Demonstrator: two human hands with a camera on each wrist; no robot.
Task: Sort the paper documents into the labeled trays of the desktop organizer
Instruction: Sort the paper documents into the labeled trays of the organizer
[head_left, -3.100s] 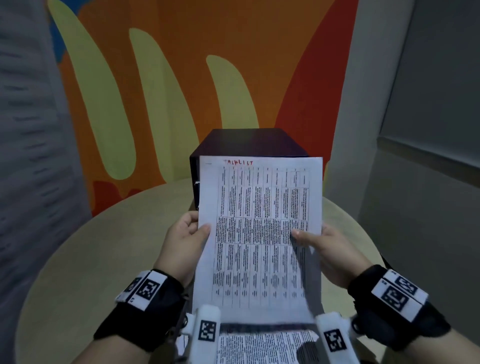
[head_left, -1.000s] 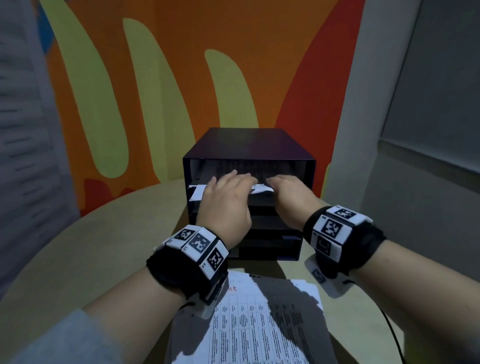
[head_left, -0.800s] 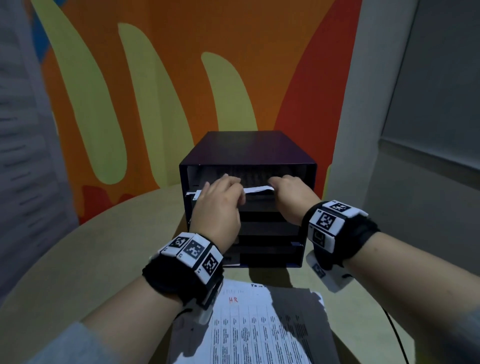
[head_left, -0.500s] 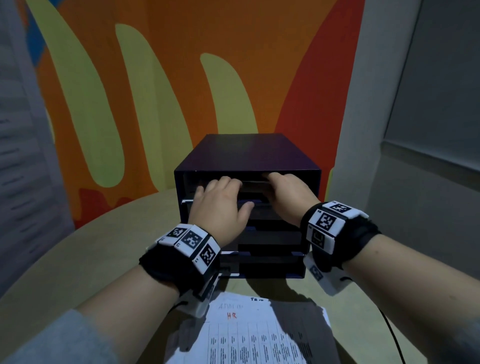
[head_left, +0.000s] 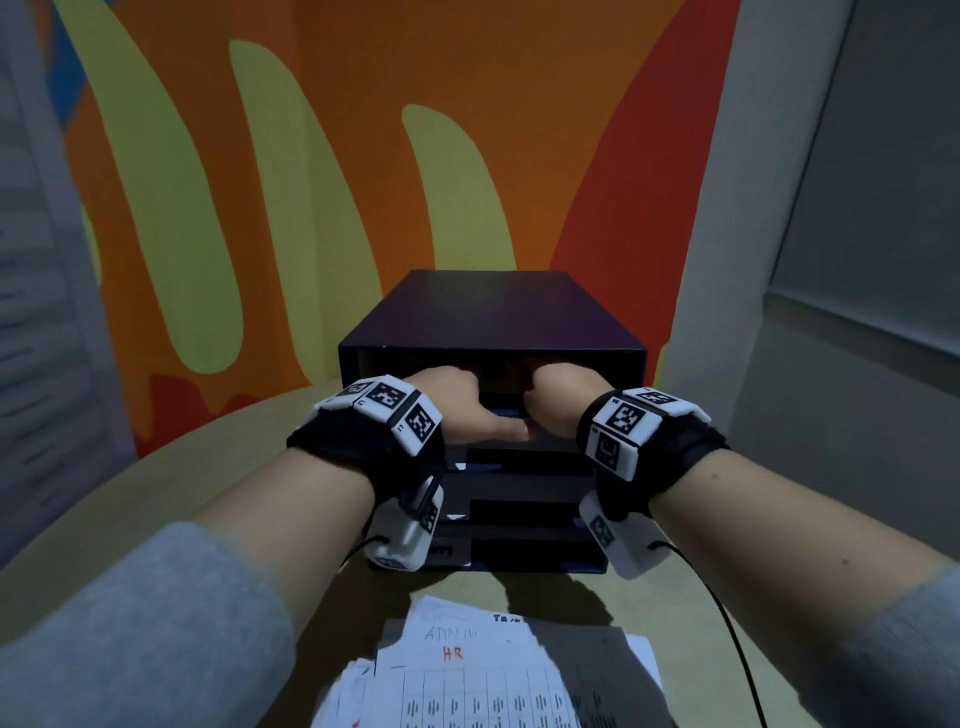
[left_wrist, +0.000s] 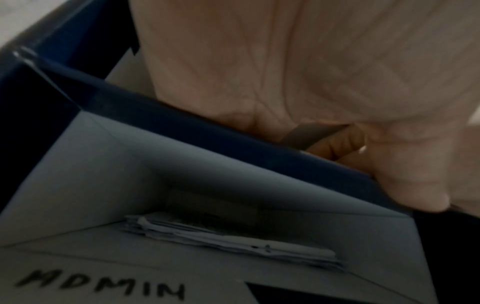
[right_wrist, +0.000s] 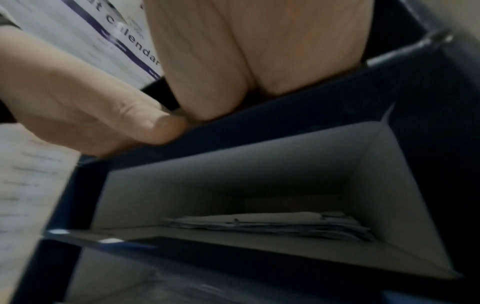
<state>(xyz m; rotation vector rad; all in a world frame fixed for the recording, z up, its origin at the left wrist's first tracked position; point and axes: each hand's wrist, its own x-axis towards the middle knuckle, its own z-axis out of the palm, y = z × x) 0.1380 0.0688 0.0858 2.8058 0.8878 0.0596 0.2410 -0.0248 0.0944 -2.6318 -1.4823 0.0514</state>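
Orange-and-yellow mural wall behind, pale round table below. Dark desktop organizer at the far side. Loose stack of documents at the near edge, top sheet marked HR.

Left hand and right hand side by side, wrist-deep in the top tray over a printed sheet. Fingers hidden, so cannot tell whether gripping or flat.

Likely light, limp, quick to buckle and slide. Best taken at both side edges and fed in flat.

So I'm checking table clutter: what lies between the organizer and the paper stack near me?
Head view: only bare table in shadow between the organizer and the paper stack.
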